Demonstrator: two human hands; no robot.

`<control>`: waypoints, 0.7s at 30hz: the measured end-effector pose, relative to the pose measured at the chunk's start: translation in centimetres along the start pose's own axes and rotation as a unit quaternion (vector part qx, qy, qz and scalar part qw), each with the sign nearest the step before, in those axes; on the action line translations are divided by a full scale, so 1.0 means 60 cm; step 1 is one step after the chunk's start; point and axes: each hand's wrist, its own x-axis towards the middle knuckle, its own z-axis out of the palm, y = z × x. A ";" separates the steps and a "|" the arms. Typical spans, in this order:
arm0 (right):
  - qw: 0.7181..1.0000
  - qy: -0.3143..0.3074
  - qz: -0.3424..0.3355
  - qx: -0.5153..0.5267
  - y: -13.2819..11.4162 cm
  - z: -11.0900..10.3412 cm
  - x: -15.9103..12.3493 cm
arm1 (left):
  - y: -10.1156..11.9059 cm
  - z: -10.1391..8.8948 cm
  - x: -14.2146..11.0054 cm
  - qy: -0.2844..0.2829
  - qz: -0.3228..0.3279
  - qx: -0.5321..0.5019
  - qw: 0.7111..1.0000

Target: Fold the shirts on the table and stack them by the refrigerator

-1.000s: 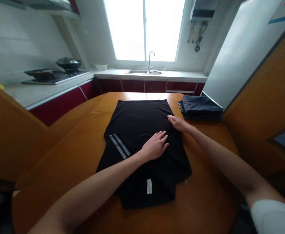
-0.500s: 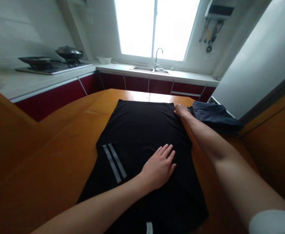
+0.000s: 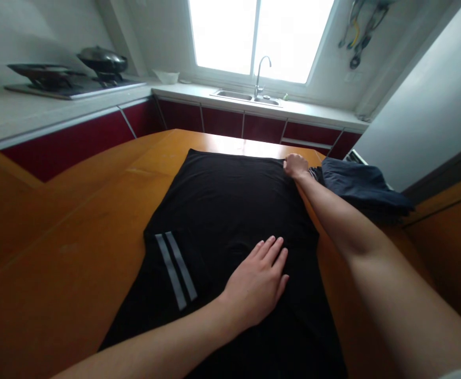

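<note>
A black garment [image 3: 222, 210] with two grey stripes lies spread flat on the orange wooden table [image 3: 76, 247]. My left hand [image 3: 258, 281] rests flat on its middle, fingers stretched out and together. My right hand [image 3: 296, 166] is stretched to the garment's far right corner, fingers curled and pinching the cloth edge there.
A folded dark blue pile of clothes [image 3: 360, 187] sits on the table right beside my right hand. Behind the table run red kitchen cabinets, a sink with a tap [image 3: 260, 84], and a stove with a wok [image 3: 102, 60] at the left. A grey wall stands at the right.
My right hand slid from the garment's right side out to its far right corner and closed on the edge. The view came closer. My left hand stayed flat on the cloth.
</note>
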 end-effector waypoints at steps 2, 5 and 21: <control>0.998 -0.018 -0.041 0.035 -0.010 0.015 -0.006 | 0.000 0.000 0.000 0.001 0.001 0.004 1.000; 0.994 -0.064 -0.053 0.070 -0.011 0.038 -0.009 | 0.001 -0.001 -0.001 0.001 0.003 0.011 1.000; 0.984 -0.006 -0.053 0.171 -0.067 0.015 -0.084 | -0.001 -0.002 0.000 -0.006 0.009 0.020 1.000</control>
